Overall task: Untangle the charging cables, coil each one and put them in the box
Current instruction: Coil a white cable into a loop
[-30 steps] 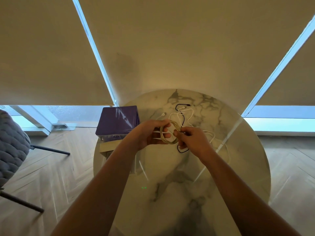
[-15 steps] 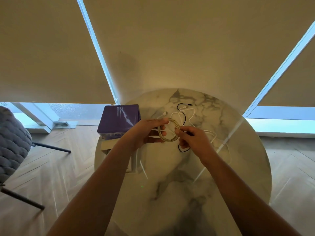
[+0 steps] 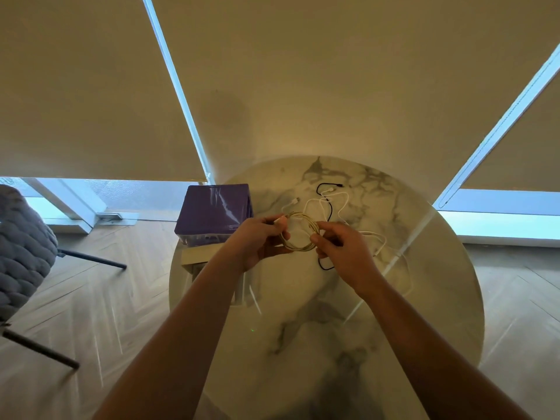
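- Two hands of mine are meeting above the middle of the round marble table (image 3: 394, 313), both pinching one coiled beige cable (image 3: 300, 233).
- My left hand (image 3: 257, 241) is gripping the coil's left side, thumb and fingers pressing a pale plug end against the loop.
- My right hand (image 3: 345, 253) is nipping the coil's right side between thumb and forefinger.
- A white cable (image 3: 333, 198) and a black cable (image 3: 325, 187) are lying loosely crossed toward the table's far edge, behind my hands.
- The purple box (image 3: 212, 209) is sitting closed at the table's far left edge.
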